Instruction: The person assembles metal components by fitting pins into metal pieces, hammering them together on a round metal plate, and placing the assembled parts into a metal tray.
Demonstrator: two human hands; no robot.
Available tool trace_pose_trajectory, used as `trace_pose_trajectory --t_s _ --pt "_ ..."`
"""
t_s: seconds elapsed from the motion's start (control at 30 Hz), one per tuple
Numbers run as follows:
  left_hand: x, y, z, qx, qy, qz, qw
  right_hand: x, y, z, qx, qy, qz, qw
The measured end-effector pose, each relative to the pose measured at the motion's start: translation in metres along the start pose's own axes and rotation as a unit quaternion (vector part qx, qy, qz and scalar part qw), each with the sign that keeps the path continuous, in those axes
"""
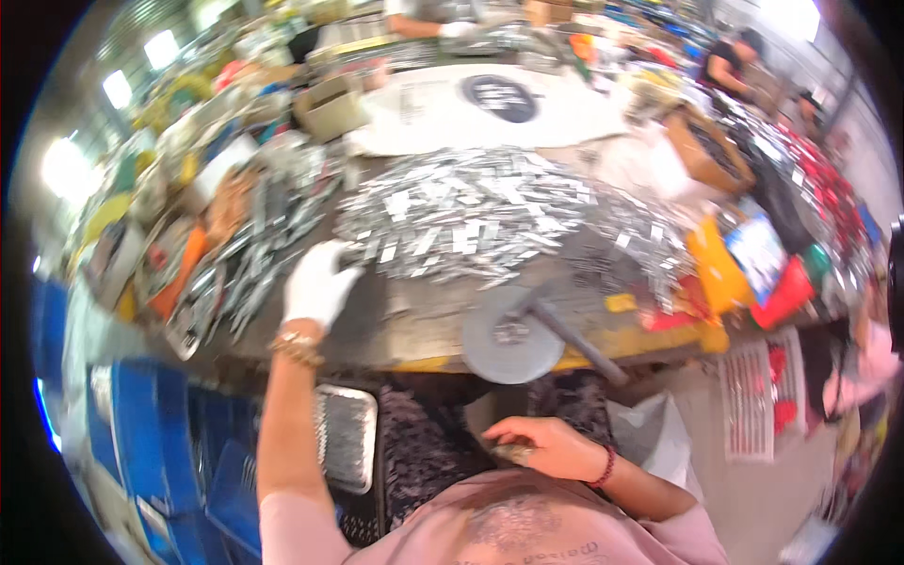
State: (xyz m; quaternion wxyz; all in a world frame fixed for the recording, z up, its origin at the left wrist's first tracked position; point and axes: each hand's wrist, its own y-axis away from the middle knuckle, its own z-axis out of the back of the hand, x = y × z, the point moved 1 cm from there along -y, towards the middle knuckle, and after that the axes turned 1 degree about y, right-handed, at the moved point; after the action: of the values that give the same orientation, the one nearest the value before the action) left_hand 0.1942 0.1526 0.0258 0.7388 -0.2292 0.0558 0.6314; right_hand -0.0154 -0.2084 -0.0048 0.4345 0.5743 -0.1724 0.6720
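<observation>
While I am close to the table, my bare right hand is above my lap with the fingers curled; a small dull thing shows under them, but it is blurred, and I cannot tell if they are clamped on it. To the left, below the table edge, there is a silver tray. On the near part of the table lies a grey round disc, with a grey bar reaching over its right side. My left hand, in a white glove, is at the left edge of a big pile of shiny silver strips, in the middle of the table; whether its fingers are apart or together on a strip, I cannot tell. Behind the pile lies a white sack, with an open box to its left. Farther away, I see another person's white-gloved hand.
</observation>
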Motion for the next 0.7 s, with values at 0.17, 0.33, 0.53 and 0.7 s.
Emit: trace_pose_trajectory --t_s 0.17,0.33,0.53,0.7 --pt "-0.008 0.000 0.008 0.030 0.034 -0.019 0.999 0.031 0.034 0.045 -0.010 -0.004 0.018 1.000" --pt "-0.051 0.029 0.017 0.025 0.218 0.032 0.975 0.019 0.051 0.133 -0.445 0.164 0.072 0.878" --pt "-0.138 0.067 0.008 0.046 0.259 -0.085 0.961 -0.036 0.027 0.217 -0.532 0.322 -0.134 0.771" --pt "-0.165 0.078 -0.009 0.069 0.184 -0.167 0.966 -0.041 0.022 0.216 -0.497 0.278 -0.132 0.811"
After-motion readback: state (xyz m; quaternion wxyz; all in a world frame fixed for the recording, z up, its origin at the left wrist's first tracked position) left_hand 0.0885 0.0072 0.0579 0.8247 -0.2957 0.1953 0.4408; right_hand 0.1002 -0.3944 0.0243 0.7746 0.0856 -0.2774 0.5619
